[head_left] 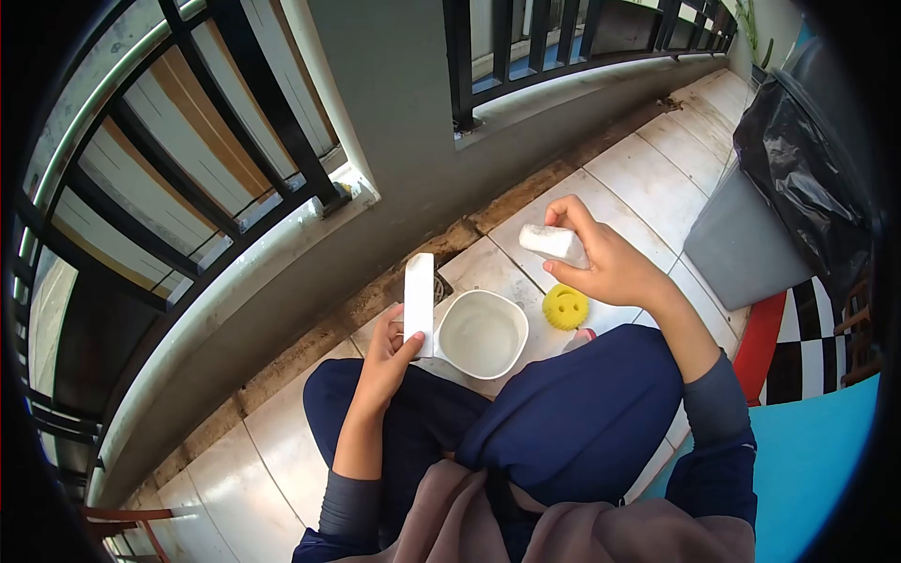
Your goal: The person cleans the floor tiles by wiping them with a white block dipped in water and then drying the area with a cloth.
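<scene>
My left hand [385, 355] grips a flat white rectangular object [419, 305] by its lower part, holding it upright on edge; its kind is unclear. My right hand [603, 255] is closed around a white block [554, 244], which looks like a sponge with a greyish, worn end. Between the hands, on the floor, stands a white dipper [450, 368] with what seems to be water inside. Just right of it lies a round yellow smiley-face sponge [566, 307]. Close to my right knee, a small pink and grey object [582, 338] is partly hidden.
White floor tiles [221, 469] run beneath my crossed legs. Ahead are a grey wall [394, 103] and black railings [235, 103]. On the right stands a grey bin [741, 239] with a black bag [802, 159], near a blue surface [807, 460]. A floor drain [439, 289] lies behind the dipper.
</scene>
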Demonstrator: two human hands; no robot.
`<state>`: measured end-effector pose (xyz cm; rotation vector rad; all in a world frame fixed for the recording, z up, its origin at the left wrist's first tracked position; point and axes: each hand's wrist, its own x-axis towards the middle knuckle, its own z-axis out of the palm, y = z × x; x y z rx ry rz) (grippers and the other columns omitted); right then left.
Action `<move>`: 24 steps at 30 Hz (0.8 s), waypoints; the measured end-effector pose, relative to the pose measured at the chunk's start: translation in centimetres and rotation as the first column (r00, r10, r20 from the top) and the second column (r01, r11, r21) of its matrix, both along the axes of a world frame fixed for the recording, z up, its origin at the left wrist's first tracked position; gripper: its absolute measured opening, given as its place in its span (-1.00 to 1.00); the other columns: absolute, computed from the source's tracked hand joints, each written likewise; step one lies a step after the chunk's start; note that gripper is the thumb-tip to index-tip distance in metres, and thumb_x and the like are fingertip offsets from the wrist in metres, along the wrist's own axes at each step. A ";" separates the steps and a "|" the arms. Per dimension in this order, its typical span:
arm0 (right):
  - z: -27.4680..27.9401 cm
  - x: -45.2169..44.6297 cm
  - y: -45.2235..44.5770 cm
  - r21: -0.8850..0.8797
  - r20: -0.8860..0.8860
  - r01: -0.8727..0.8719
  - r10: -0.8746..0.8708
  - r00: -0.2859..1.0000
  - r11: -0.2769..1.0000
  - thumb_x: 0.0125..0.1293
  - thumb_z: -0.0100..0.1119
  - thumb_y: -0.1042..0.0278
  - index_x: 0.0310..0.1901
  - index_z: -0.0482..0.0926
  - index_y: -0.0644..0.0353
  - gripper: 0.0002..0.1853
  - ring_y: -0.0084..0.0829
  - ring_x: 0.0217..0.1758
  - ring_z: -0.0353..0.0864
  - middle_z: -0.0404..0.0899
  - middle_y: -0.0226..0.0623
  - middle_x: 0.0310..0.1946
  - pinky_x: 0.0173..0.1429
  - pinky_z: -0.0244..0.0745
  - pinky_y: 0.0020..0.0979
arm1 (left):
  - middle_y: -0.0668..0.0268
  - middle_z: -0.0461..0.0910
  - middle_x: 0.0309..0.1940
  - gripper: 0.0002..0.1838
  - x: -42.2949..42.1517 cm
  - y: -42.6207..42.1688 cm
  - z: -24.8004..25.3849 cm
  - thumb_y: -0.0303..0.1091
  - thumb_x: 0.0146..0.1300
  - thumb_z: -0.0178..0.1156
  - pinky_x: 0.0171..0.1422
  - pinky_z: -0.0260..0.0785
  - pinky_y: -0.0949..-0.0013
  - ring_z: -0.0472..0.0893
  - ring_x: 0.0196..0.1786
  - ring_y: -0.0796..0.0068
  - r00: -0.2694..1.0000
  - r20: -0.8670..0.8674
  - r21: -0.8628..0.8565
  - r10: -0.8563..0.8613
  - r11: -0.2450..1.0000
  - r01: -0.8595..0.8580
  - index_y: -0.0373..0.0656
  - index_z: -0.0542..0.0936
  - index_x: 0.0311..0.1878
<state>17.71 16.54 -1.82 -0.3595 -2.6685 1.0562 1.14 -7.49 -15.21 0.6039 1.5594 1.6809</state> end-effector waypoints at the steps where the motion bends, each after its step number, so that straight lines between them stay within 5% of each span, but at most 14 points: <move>1: 0.2 -0.1 -0.3 0.004 -0.035 -0.021 0.021 0.999 1.000 0.17 0.18 0.27 -0.05 0.22 0.14 -0.59 -0.11 -0.06 0.54 0.50 -0.11 -0.10 -0.02 0.41 -0.27 | 0.19 0.47 -0.12 -0.42 -0.1 0.0 0.3 -0.43 0.25 0.13 0.05 0.32 0.41 0.50 -0.08 0.48 1.000 0.014 -0.012 -0.016 1.000 0.016 -0.30 0.15 0.28; 5: 2.3 1.0 -3.6 0.242 -0.060 -0.034 0.050 0.997 0.970 0.18 0.21 0.10 -0.04 0.17 0.20 -0.48 -0.08 -0.14 0.53 0.46 -0.02 -0.17 -0.09 0.40 -0.23 | 0.18 0.50 -0.04 -0.43 1.3 0.7 1.4 -0.49 0.16 0.09 0.05 0.40 0.37 0.53 -0.02 0.44 0.971 0.176 0.046 -0.163 0.987 0.157 -0.29 0.18 0.25; 6: 2.5 1.5 -4.8 0.180 -0.083 0.019 -0.004 0.997 0.983 0.16 0.23 0.09 -0.02 0.16 0.21 -0.45 -0.11 -0.16 0.51 0.43 -0.04 -0.20 -0.08 0.39 -0.26 | 0.07 0.44 0.03 -0.39 1.8 0.7 2.5 -0.56 0.10 0.08 0.16 0.36 0.31 0.52 0.04 0.31 0.924 0.290 0.046 -0.249 0.968 0.247 -0.35 0.16 0.26; 10: 1.2 3.5 -11.4 0.035 -0.166 0.145 -0.137 0.977 0.989 0.12 0.23 0.11 -0.08 0.11 0.31 -0.42 -0.11 -0.15 0.40 0.27 0.03 -0.22 -0.01 0.32 -0.29 | 0.04 0.43 0.01 -0.44 5.3 0.5 3.7 -0.50 0.11 -0.01 -0.01 0.48 0.32 0.55 -0.01 0.27 0.794 0.519 0.145 -0.317 0.948 0.284 -0.31 0.19 0.24; 13: -2.2 4.6 -15.0 0.111 -0.295 0.309 -0.266 0.918 0.945 0.12 0.16 0.20 -0.14 0.13 0.34 -0.51 -0.03 -0.07 0.29 0.18 0.09 -0.17 0.05 0.26 -0.20 | 0.13 0.39 0.08 -0.44 7.5 0.2 3.6 -0.24 0.25 0.00 0.11 0.38 0.28 0.47 0.09 0.32 0.764 0.533 0.197 -0.363 0.932 0.306 -0.24 0.17 0.28; 14: -3.5 5.2 -16.2 0.095 -0.293 0.405 -0.363 0.885 0.910 0.09 0.18 0.23 -0.14 0.15 0.34 -0.51 0.02 -0.06 0.26 0.16 0.11 -0.13 0.05 0.25 -0.15 | 0.17 0.36 0.13 -0.33 7.7 -0.2 3.5 0.06 0.31 -0.04 0.17 0.32 0.26 0.41 0.17 0.32 0.737 0.522 0.241 -0.429 0.903 0.355 -0.21 0.15 0.31; 15: -4.3 5.7 -17.5 0.069 -0.289 0.486 -0.449 0.846 0.871 0.04 0.22 0.28 -0.14 0.16 0.33 -0.51 0.02 -0.04 0.24 0.15 0.11 -0.10 0.04 0.26 -0.15 | 0.16 0.32 0.17 -0.14 8.5 -0.1 4.0 0.32 0.22 -0.09 0.18 0.32 0.27 0.39 0.19 0.31 0.757 0.467 0.277 -0.457 0.889 0.366 -0.24 0.11 0.32; 17: -5.2 6.9 -20.1 0.103 -0.286 0.593 -0.548 0.786 0.798 0.00 0.28 0.35 -0.07 0.20 0.27 -0.48 0.02 0.02 0.22 0.13 0.06 -0.03 0.09 0.27 -0.10 | 0.15 0.31 0.16 0.18 9.6 -0.2 4.5 0.52 -0.12 0.08 0.20 0.30 0.29 0.37 0.20 0.31 0.808 0.292 0.221 -0.511 0.858 0.463 -0.31 0.06 0.32; 19: -5.6 8.6 -22.4 0.053 -0.256 0.598 -0.568 0.782 0.799 0.03 0.28 0.36 0.00 0.22 0.25 -0.46 0.05 0.09 0.21 0.09 0.06 0.03 0.15 0.26 -0.07 | 0.16 0.38 0.05 0.14 10.5 -0.2 4.9 0.35 -0.20 0.33 0.16 0.34 0.35 0.44 0.10 0.37 0.800 0.189 0.166 -0.569 0.822 0.545 -0.30 0.11 0.28; 24: -2.0 17.4 -26.4 -0.183 -0.129 0.528 -0.553 0.823 0.829 0.11 0.19 0.46 0.18 0.26 0.26 -0.43 -0.04 0.23 0.21 0.01 0.07 0.26 0.25 0.23 -0.13 | 0.14 0.50 -0.13 -0.10 14.1 -0.4 7.7 -0.13 -0.16 0.37 0.00 0.42 0.39 0.57 -0.11 0.34 0.620 0.369 0.031 -0.692 0.676 0.736 -0.30 0.20 0.25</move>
